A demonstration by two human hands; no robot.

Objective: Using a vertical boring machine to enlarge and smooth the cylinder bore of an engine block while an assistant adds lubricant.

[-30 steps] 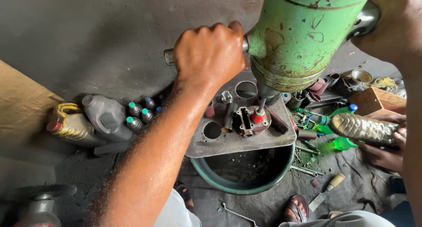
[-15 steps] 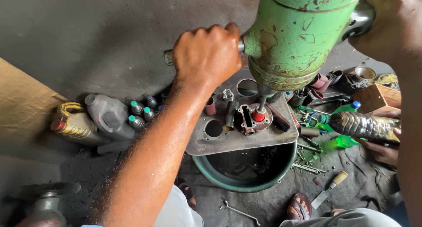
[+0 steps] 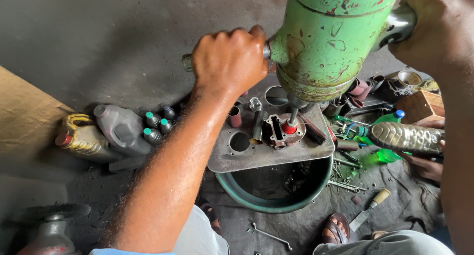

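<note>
1. Left hand (image 3: 228, 62) in upper middle of the frame, fingers curled tight round a metal handle (image 3: 187, 62) sticking out from the side of the green drill (image 3: 328, 42)
2. Right hand (image 3: 437, 27) at the upper right corner, closed over the other handle (image 3: 397, 25) of the same drill
3. Green drill filling the top centre, paint chipped with red showing through, pointing down with its bit (image 3: 295, 115) meeting a red-capped metal part (image 3: 284, 129)
4. Metal part lying on a grey plate (image 3: 261, 153) with round holes, in the middle of the frame
5. Plate resting across the rim of a green basin (image 3: 276, 203), lower centre
6. Grey jug (image 3: 121, 129) and yellow jug (image 3: 81, 139) lying at the left, small capped bottles (image 3: 155, 126) just beside them
7. Another person's hand (image 3: 427, 163) at the right edge holding a clear plastic bottle (image 3: 405, 136) on its side
8. Green bottle (image 3: 380, 156) below that one, scattered tools around
9. Wrench (image 3: 269, 235) on the dark floor at lower centre, chisel with pale handle (image 3: 373, 205) at lower right
</note>
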